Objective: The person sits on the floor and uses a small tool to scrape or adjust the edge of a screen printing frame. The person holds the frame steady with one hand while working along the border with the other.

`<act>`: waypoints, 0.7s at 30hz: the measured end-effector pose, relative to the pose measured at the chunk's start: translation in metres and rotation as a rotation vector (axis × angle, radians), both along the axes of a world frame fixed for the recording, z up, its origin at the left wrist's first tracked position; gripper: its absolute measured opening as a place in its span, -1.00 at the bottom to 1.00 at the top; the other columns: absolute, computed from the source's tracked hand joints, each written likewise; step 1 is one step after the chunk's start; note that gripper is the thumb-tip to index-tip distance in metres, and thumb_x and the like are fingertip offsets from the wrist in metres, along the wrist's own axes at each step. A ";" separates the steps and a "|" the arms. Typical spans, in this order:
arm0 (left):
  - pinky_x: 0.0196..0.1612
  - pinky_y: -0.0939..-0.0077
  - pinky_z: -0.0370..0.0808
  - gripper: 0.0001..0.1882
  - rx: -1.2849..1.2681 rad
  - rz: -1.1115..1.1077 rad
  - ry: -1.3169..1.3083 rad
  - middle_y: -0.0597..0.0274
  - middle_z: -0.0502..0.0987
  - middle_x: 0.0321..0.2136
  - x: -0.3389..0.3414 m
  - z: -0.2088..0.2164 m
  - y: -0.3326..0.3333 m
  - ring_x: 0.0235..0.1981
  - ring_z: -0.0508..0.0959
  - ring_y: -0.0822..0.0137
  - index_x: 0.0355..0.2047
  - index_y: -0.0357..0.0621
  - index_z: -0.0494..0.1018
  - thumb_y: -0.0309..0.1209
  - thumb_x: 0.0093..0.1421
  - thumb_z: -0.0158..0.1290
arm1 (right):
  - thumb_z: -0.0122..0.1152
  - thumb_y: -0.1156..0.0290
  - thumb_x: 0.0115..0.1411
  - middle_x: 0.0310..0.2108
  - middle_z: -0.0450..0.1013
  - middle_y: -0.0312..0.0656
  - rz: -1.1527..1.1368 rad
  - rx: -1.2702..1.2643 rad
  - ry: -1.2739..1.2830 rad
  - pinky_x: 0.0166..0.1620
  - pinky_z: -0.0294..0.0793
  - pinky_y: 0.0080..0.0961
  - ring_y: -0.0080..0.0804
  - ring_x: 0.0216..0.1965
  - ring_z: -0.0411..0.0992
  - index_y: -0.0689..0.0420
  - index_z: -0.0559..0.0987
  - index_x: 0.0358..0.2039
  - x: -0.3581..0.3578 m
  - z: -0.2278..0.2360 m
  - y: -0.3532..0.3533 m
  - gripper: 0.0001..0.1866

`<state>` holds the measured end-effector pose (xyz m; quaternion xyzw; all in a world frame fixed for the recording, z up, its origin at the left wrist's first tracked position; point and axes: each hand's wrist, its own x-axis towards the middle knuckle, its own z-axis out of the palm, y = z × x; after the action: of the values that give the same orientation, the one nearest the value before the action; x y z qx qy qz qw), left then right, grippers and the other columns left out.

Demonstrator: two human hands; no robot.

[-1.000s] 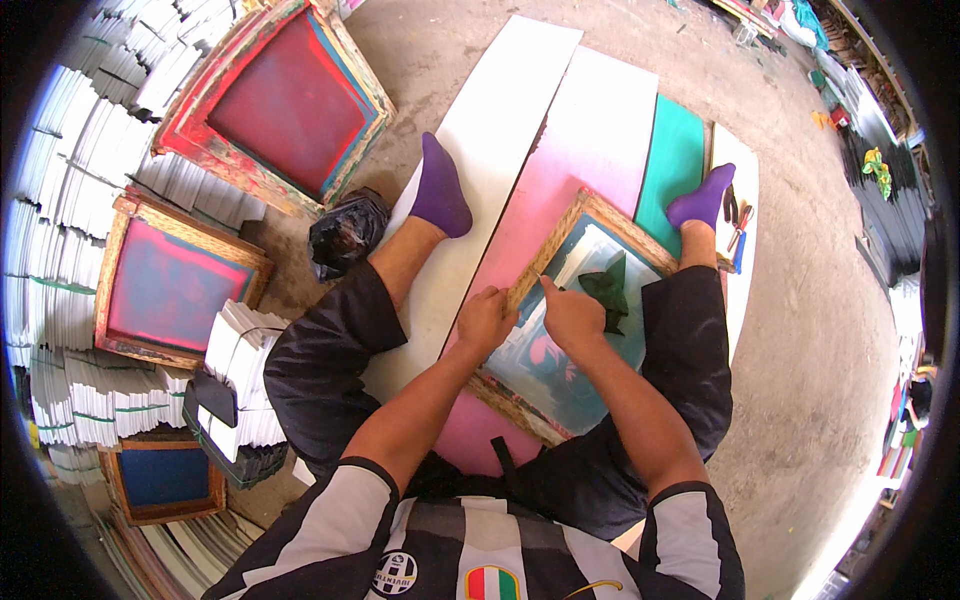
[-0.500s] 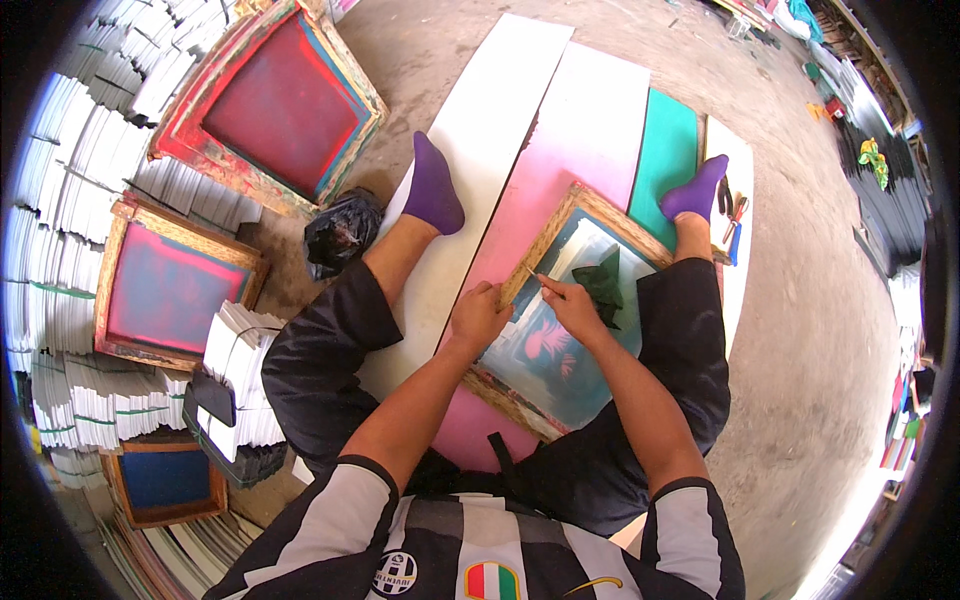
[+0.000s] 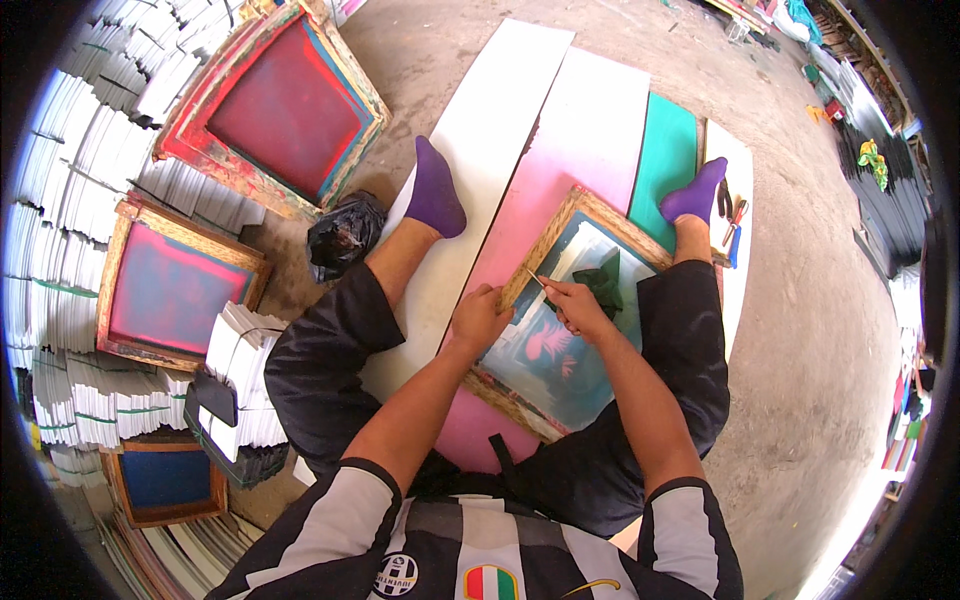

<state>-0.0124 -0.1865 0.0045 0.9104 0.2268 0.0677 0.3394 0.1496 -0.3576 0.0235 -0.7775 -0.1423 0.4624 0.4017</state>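
Note:
A wood-framed printing screen lies at a slant between my legs, its blue-grey mesh showing a pale pink patterned patch. My left hand is closed on the frame's left side. Over the mesh, my right hand pinches a thin pointed tool, whose tip is at the inner edge of the left frame bar. The tool's kind is too small to tell. Just beyond my right hand, a crumpled dark green cloth rests on the mesh.
White, pink and green boards spread beneath the screen and my feet. Pliers and screwdrivers lie by my right foot. To the left stand more framed screens, a black plastic bag and stacked white sheets.
My right hand has turned slightly, with the thin tool's tip staying near the left frame bar. My left hand keeps its place on the frame.

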 end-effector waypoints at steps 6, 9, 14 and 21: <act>-0.07 0.08 0.57 -0.53 -0.009 0.007 0.014 0.07 0.60 -0.19 0.000 0.003 -0.001 -0.17 0.63 -0.05 0.01 -0.14 0.62 -0.24 0.09 0.32 | 0.11 0.06 0.47 -0.58 0.30 -0.39 0.254 0.131 -1.000 -0.60 0.33 -0.48 -0.55 -0.63 0.28 -0.18 0.53 0.32 -0.003 -0.039 -0.012 -0.54; -0.07 0.09 0.57 -0.52 -0.022 0.011 0.033 0.07 0.60 -0.19 0.000 0.001 0.000 -0.16 0.64 -0.04 0.01 -0.14 0.62 -0.24 0.09 0.32 | 0.06 0.01 0.49 -0.61 0.26 -0.41 0.064 0.133 -0.261 -0.64 0.27 -0.51 -0.59 -0.65 0.23 -0.19 0.53 0.32 -0.002 -0.023 -0.006 -0.54; -0.06 0.10 0.57 -0.52 -0.046 0.015 0.060 0.07 0.60 -0.19 -0.001 0.007 0.000 -0.16 0.63 -0.03 0.03 -0.13 0.62 -0.25 0.09 0.32 | 0.07 0.09 0.51 -0.61 0.26 -0.45 -0.163 0.057 0.473 -0.66 0.12 -0.62 -0.68 -0.68 0.13 -0.19 0.52 0.34 0.008 0.029 0.002 -0.56; -0.05 0.07 0.56 -0.54 -0.016 0.006 0.042 0.07 0.58 -0.19 -0.002 0.001 -0.002 -0.13 0.63 -0.03 0.01 -0.11 0.61 -0.23 0.12 0.32 | 0.13 0.15 0.45 -0.33 0.52 -0.18 0.072 0.095 -0.149 -0.30 0.42 -0.41 -0.39 -0.46 0.43 -0.09 0.59 0.24 -0.004 0.004 -0.006 -0.59</act>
<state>-0.0143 -0.1890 0.0050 0.9081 0.2374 0.0477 0.3416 0.1460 -0.3638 0.0272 -0.7842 -0.2213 0.4103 0.4096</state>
